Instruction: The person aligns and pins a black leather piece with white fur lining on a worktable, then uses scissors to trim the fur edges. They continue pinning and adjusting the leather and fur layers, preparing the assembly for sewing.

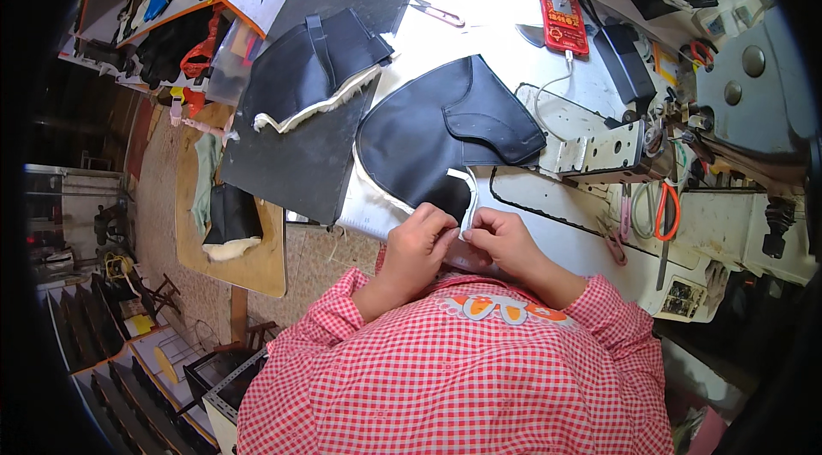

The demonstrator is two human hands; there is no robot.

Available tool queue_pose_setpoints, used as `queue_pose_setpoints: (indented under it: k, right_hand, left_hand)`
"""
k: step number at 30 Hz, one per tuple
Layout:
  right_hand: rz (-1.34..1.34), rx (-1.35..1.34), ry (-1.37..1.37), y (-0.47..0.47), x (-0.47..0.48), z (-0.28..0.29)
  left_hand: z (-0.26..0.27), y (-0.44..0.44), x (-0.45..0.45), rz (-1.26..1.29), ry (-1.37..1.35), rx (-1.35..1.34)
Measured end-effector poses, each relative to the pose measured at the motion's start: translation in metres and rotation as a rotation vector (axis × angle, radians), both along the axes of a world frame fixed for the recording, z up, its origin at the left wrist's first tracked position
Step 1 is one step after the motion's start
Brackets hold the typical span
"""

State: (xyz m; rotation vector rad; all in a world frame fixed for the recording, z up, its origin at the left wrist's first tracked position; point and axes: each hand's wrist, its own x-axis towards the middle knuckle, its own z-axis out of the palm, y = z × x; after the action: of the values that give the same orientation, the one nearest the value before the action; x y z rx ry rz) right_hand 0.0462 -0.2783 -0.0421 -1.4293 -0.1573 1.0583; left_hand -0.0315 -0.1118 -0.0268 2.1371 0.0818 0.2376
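A black leather boot upper (411,115) with white fleece at its edge lies on the white worktable in front of me. A narrow white strip (472,188) curves along its near right corner and down to my fingers. My left hand (420,237) pinches that near edge of the upper between thumb and fingers. Close beside it, my right hand (504,237) has thumb and forefinger closed on the lower end of the strip. The fingertips almost meet, and they partly hide the edge. Farther left, a second fleece-lined black upper (302,73) rests on a dark mat (289,159).
A sewing machine (745,95) with its projecting arm (603,150) stands at right, close to the upper. Thread snips (440,13), a red phone (563,18) on a cable and orange-handled scissors (668,211) are around. A wooden board (273,262) holds another black piece (234,217) at left.
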Motion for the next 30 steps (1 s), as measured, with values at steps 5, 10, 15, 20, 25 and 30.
queue_pose_setpoints:
  k: [5,10,15,20,25,30]
  right_hand:
    - [-0.081,0.053,0.013,-0.011,-0.008,-0.002]
    - [-0.049,-0.028,-0.160,-0.014,-0.010,-0.005]
    - [-0.015,-0.053,-0.303,-0.015,-0.008,-0.001]
    - [0.027,-0.112,-0.485,-0.014,-0.006,0.007]
    - [0.009,-0.138,-0.660,-0.012,-0.007,0.011]
    - [-0.033,-0.145,-0.718,-0.010,-0.008,0.013]
  left_hand:
    - [0.001,-0.008,0.000,-0.033,-0.055,0.061]
    - [0.002,-0.011,0.001,-0.051,-0.111,0.161]
    - [0.003,-0.012,0.002,-0.069,-0.121,0.201]
    - [0.004,-0.013,0.003,-0.096,-0.120,0.223]
    - [0.003,-0.010,0.005,-0.167,-0.111,0.243]
    - [0.004,-0.008,0.008,-0.217,-0.116,0.202]
